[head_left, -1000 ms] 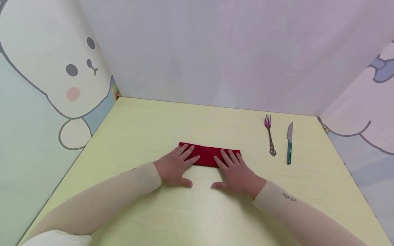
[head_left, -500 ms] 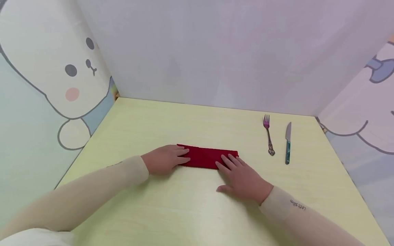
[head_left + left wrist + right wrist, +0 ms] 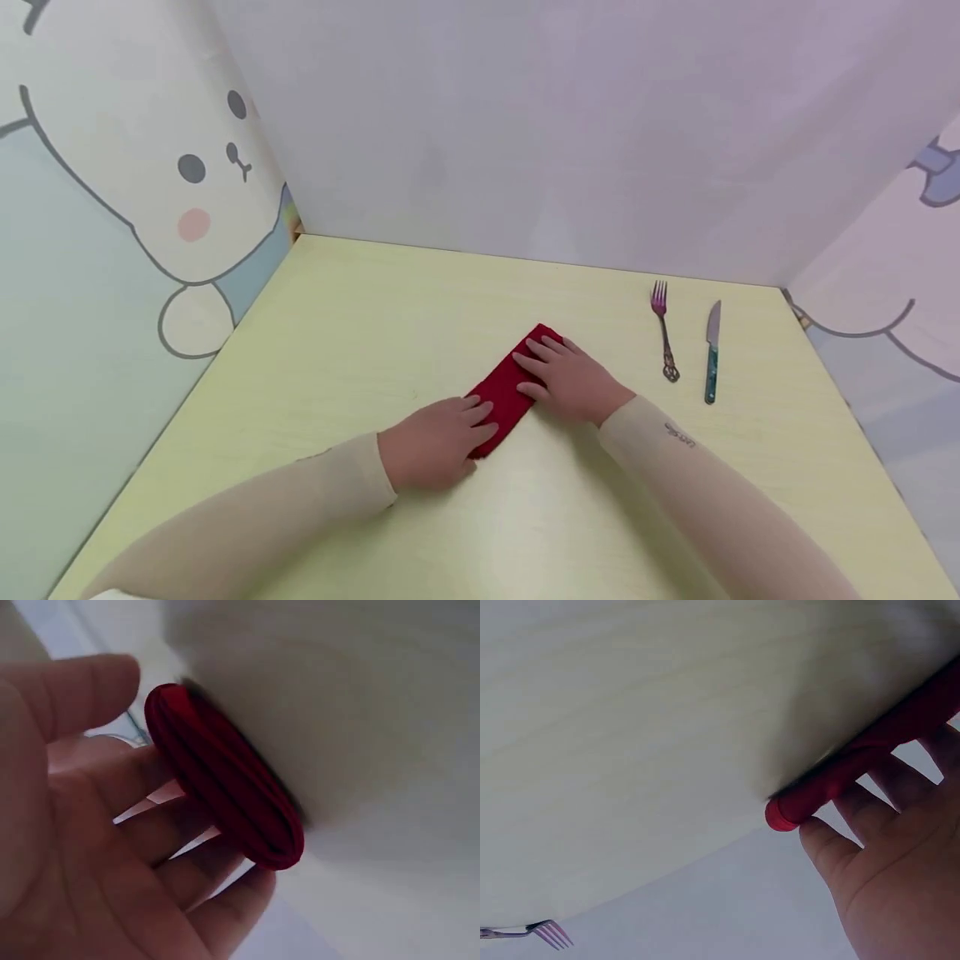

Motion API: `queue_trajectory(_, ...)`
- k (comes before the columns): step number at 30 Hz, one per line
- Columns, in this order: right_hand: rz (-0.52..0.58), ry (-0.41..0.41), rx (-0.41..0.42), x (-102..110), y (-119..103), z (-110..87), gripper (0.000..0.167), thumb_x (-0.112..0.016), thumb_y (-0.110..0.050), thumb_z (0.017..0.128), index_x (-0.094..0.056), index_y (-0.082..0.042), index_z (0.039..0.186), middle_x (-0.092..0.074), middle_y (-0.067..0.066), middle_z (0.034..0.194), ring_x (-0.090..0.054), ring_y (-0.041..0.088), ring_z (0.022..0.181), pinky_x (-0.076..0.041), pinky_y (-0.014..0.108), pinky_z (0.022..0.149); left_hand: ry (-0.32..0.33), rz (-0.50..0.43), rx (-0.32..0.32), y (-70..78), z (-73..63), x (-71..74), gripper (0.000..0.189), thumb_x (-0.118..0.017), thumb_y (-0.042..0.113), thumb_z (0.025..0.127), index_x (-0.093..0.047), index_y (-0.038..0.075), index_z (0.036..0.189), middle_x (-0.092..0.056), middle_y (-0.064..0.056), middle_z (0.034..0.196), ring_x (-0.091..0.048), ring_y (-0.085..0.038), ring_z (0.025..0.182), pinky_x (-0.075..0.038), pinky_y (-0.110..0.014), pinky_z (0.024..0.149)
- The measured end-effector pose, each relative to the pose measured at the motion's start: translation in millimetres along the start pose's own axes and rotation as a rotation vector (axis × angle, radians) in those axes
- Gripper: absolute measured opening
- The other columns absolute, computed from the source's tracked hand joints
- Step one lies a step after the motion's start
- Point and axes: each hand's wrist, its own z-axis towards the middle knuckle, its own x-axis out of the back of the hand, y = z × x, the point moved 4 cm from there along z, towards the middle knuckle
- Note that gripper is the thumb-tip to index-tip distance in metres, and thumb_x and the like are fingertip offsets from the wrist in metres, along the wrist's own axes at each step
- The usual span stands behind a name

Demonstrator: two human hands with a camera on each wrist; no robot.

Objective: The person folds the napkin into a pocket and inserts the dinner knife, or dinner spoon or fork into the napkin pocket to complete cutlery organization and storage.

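A red cloth (image 3: 504,393), folded into a narrow strip, lies slantwise on the table between both hands. My left hand (image 3: 431,443) rests its fingers on the strip's near left end. On the far right end lie the extended fingers of my right hand (image 3: 576,382). From the left wrist, the folded layers of the cloth (image 3: 225,780) show end-on; the fingers lie over it and the thumb (image 3: 97,690) stands apart. The right wrist view has the cloth's rolled-looking edge (image 3: 810,799) under the fingers of the right hand (image 3: 907,862).
On the right of the pale wooden table (image 3: 352,333) lie a fork (image 3: 663,329) with an ornate handle and a knife (image 3: 712,354) with a teal handle. A plain curtain (image 3: 510,125) stands behind, with cartoon-printed walls (image 3: 97,275) at the sides.
The cloth has turned from lying crosswise to a diagonal, its right end away from me and its left end nearer. Both hands have moved with its ends.
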Motion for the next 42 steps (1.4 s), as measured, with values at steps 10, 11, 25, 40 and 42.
queue_trajectory(10, -0.063, -0.014, 0.149, -5.8, 4.8, 28.1, 0.066, -0.046, -0.056, 0.106, -0.029, -0.031, 0.164, -0.022, 0.005, 0.17, -0.014, 0.031, 0.157, -0.008, 0.052, 0.125, 0.035, -0.067, -0.063, 29.3, 14.0, 1.2, 0.07, -0.067, 0.046, 0.098, -0.047, 0.014, 0.156, -0.04, -0.006, 0.162, -0.033, -0.026, 0.151, -0.026, -0.035, 0.122)
queue_trajectory(11, -0.071, -0.02, 0.16, -6.4, 6.2, 28.9, 0.066, -0.044, -0.057, 0.106, -0.027, -0.032, 0.165, -0.021, 0.003, 0.171, -0.012, 0.03, 0.157, -0.008, 0.051, 0.126, 0.038, -0.069, -0.066, 30.4, 14.7, 1.3, 0.071, -0.068, 0.046, 0.097, -0.046, 0.014, 0.157, -0.04, -0.007, 0.162, -0.033, -0.026, 0.151, -0.026, -0.034, 0.122)
queue_trajectory(25, -0.08, 0.02, 0.156, 2.1, 4.0, 19.4, 0.067, -0.054, -0.051, 0.104, -0.037, -0.023, 0.162, -0.025, 0.011, 0.169, -0.017, 0.033, 0.156, -0.013, 0.05, 0.125, 0.018, -0.067, -0.037, 33.5, 12.6, 0.3, 0.078, -0.07, 0.05, 0.095, -0.042, 0.015, 0.159, -0.035, -0.006, 0.165, -0.029, -0.025, 0.153, -0.024, -0.035, 0.123)
queue_trajectory(40, 0.153, -0.056, -0.009, 4.3, 4.3, 11.7, 0.062, -0.061, -0.036, 0.103, -0.043, -0.017, 0.159, -0.029, 0.013, 0.167, -0.021, 0.032, 0.155, -0.026, 0.051, 0.122, 0.048, -0.098, 0.024, 39.6, 15.0, -0.1, 0.08, -0.073, 0.049, 0.093, -0.043, 0.014, 0.158, -0.038, -0.005, 0.163, -0.031, -0.027, 0.152, -0.025, -0.035, 0.123)
queue_trajectory(42, 0.175, -0.068, -0.015, 3.6, 6.1, 12.4, 0.062, -0.061, -0.035, 0.103, -0.042, -0.017, 0.159, -0.027, 0.013, 0.168, -0.021, 0.032, 0.155, -0.026, 0.05, 0.122, 0.066, -0.098, 0.025, 40.8, 15.5, 0.4, 0.079, -0.073, 0.048, 0.093, -0.044, 0.013, 0.158, -0.039, -0.006, 0.162, -0.033, -0.027, 0.151, -0.026, -0.035, 0.122)
